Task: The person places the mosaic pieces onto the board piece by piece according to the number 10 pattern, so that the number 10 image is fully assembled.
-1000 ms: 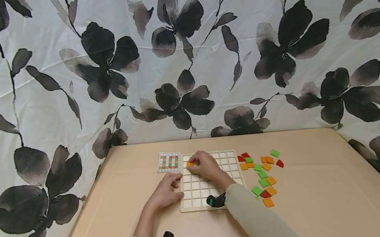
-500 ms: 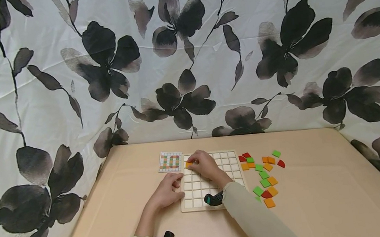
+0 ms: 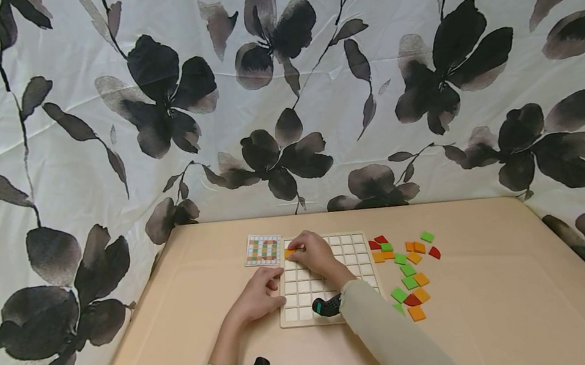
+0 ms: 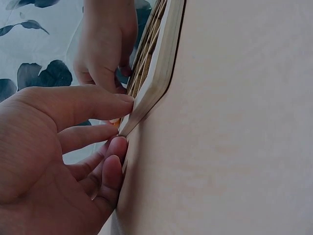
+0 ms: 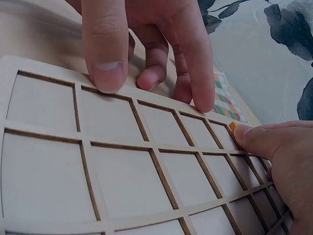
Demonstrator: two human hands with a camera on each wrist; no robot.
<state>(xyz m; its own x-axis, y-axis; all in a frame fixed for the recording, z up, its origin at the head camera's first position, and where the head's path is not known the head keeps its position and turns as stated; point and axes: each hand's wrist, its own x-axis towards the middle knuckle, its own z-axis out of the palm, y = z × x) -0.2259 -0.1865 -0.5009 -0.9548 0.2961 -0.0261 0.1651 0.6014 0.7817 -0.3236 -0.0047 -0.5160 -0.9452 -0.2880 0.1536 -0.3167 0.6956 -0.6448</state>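
A right hand [image 3: 315,253] pinches a small orange tile [image 5: 233,127] between thumb and fingers, at the far part of the left column of a gridded wooden board [image 5: 124,176]; whether the tile lies flat in a cell cannot be told. Good placing probably calls for squaring its edges to the cell walls, then a light downward press. Just left of the pinch is a printed colour-pattern card [image 3: 262,250], useful for checking the cell. Nearer the person, the left hand [image 3: 252,299], thumb and forefinger spread, touches the board's left edge; steady pressure there should limit slipping. Well right of the pinch lie loose green, orange and red tiles [image 3: 410,282]. Beyond hangs floral cloth [image 3: 181,12].
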